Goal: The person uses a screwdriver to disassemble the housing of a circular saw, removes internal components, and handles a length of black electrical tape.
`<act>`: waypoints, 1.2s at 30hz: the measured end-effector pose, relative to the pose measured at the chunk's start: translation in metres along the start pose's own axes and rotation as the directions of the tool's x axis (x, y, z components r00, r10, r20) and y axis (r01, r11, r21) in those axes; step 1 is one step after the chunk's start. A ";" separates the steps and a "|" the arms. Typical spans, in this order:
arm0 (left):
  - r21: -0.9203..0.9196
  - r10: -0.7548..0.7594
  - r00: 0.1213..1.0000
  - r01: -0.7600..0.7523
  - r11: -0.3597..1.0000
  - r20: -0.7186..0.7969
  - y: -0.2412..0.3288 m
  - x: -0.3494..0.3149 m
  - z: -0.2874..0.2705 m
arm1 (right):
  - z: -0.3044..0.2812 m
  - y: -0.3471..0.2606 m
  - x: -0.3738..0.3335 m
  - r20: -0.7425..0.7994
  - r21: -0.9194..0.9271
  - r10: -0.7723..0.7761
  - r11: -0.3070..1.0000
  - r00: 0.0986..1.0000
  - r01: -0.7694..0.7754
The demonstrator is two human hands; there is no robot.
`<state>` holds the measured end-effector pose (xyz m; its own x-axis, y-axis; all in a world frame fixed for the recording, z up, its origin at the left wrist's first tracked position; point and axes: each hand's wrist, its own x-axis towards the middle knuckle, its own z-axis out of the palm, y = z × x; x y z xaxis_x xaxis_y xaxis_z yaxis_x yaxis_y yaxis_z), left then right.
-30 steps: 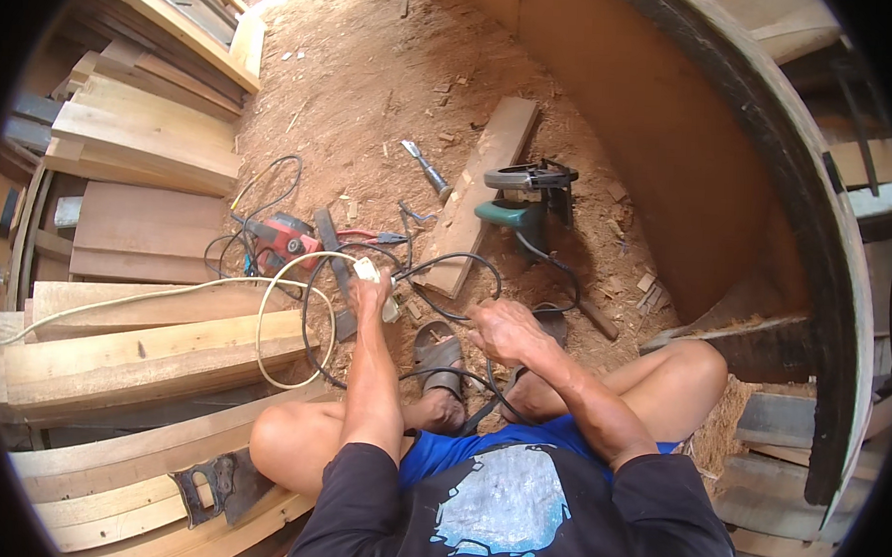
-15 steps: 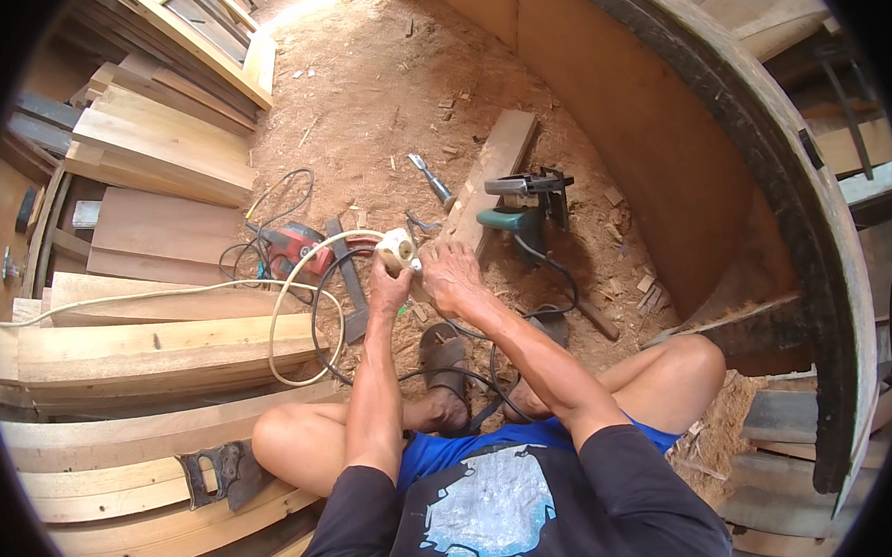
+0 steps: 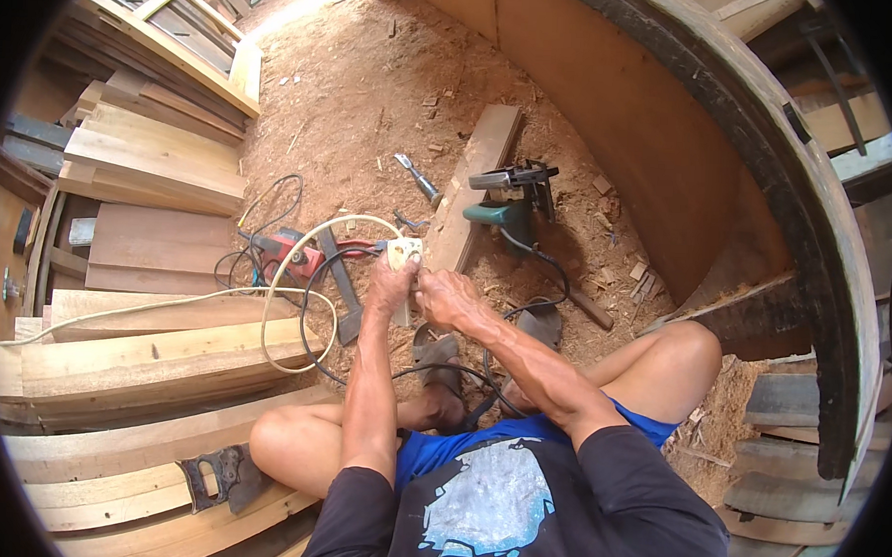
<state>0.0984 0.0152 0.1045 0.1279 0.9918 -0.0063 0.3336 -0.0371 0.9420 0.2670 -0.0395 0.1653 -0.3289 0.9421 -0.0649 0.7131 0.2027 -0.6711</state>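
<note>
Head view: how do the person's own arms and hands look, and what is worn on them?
The sleeves are short and dark, leaving the forearms bare. The left hand and right hand are ungloved, with no watch or bracelet showing.

Cream socket block (image 3: 404, 250): partly covered by left hand (image 3: 389, 283).
Right hand (image 3: 449, 301): fingertip contact unclear.
Dark shirt (image 3: 605, 509): cut by lower edge.
</note>
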 end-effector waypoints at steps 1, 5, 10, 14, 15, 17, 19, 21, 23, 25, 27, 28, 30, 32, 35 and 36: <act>0.004 0.000 1.000 0.000 1.000 -0.003 0.000 0.002 -0.003 | -0.001 -0.003 0.001 0.000 0.003 -0.004 1.000 1.000 0.004; 0.187 -0.050 0.996 0.063 0.980 -0.074 -0.003 0.005 -0.014 | -0.003 -0.007 -0.001 0.006 0.024 0.077 0.997 0.997 -0.077; 0.300 -0.152 0.880 0.310 0.902 -0.450 -0.066 -0.022 -0.106 | -0.053 0.016 -0.028 0.126 -0.016 0.332 0.943 0.935 -0.332; 0.427 -0.065 0.620 0.609 0.668 -0.782 -0.061 -0.007 -0.089 | -0.086 0.065 -0.037 -0.108 0.164 0.062 0.985 0.992 -0.043; 0.428 -0.012 0.669 0.489 0.760 -0.743 -0.064 -0.001 -0.087 | -0.100 0.067 -0.039 -0.209 0.197 0.181 0.970 0.961 -0.140; 0.353 -0.013 0.799 0.280 0.893 -0.601 -0.002 0.020 -0.019 | -0.116 0.110 -0.049 -0.366 0.220 0.369 0.926 0.854 -0.306; 0.380 -0.008 0.957 0.123 0.917 -0.291 0.031 0.032 0.031 | -0.107 0.158 -0.055 -0.432 0.084 0.332 0.941 0.839 -0.329; 0.337 -0.064 0.997 0.073 0.939 -0.037 0.003 0.047 0.073 | -0.087 0.162 -0.048 -0.437 0.094 0.313 0.948 0.844 -0.303; 0.053 -0.232 0.954 0.225 0.973 0.192 -0.003 0.045 0.127 | -0.074 0.157 -0.049 -0.444 0.157 0.326 0.945 0.835 -0.286; -0.295 -0.327 0.842 0.473 0.831 0.428 -0.010 0.037 0.168 | -0.065 0.148 -0.047 -0.463 0.144 0.331 0.943 0.822 -0.299; -0.525 -0.303 0.794 0.585 0.619 0.527 -0.006 0.028 0.200 | -0.057 0.148 -0.050 -0.525 0.102 0.304 0.950 0.795 -0.296; -0.524 -0.299 0.789 0.589 0.615 0.536 -0.004 0.024 0.212 | -0.055 0.151 -0.052 -0.528 0.098 0.310 0.947 0.791 -0.306; -0.760 -0.238 0.823 0.568 0.316 0.516 0.000 0.021 0.227 | -0.053 0.157 -0.054 -0.590 0.074 0.238 0.967 0.772 -0.242; -0.770 -0.201 0.834 0.552 0.319 0.515 -0.011 0.024 0.229 | -0.050 0.158 -0.054 -0.598 0.077 0.213 0.975 0.773 -0.210; -0.815 -0.091 0.870 0.486 0.316 0.484 -0.019 0.024 0.233 | -0.043 0.156 -0.055 -0.656 -0.009 0.065 0.995 0.752 -0.094; -0.804 -0.127 0.878 0.475 0.358 0.462 -0.019 0.024 0.237 | -0.042 0.155 -0.056 -0.680 -0.029 0.052 0.995 0.732 -0.097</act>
<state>0.3162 0.0103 0.0073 0.5015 0.8186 -0.2799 -0.5711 0.5563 0.6037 0.4218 -0.0498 0.0955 0.2170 0.8812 0.4199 0.7595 0.1178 -0.6397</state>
